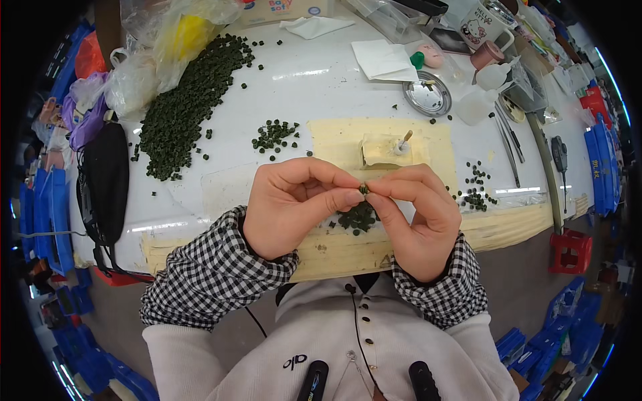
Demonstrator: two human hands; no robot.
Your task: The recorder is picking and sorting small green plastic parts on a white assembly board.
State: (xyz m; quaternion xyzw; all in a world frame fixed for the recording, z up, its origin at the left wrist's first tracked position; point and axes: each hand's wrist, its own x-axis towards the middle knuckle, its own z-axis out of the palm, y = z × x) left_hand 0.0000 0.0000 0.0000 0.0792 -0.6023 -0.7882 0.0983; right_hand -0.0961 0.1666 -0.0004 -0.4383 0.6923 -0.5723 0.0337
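Note:
Pinched between the fingertips of both hands is a small dark green part (364,189), mostly covered by the fingers. My left hand (294,204) grips it from the left with thumb and forefinger. On its other side, my right hand (418,217) closes thumb and forefinger on it. Just below the fingertips lies a small heap of like dark green parts (358,219) at the table's near edge. Behind the hands, a cream block (384,152) with a short upright peg (405,140) stands on a yellowish sheet (328,134).
A large pile of dark green parts (194,100) spreads over the left of the white table (301,67), with smaller clusters near middle and right. Tweezers (508,144), a round metal lid (427,94), white tissue (382,61) and a mug (483,30) lie to the right. Plastic bags (134,83) crowd the far left.

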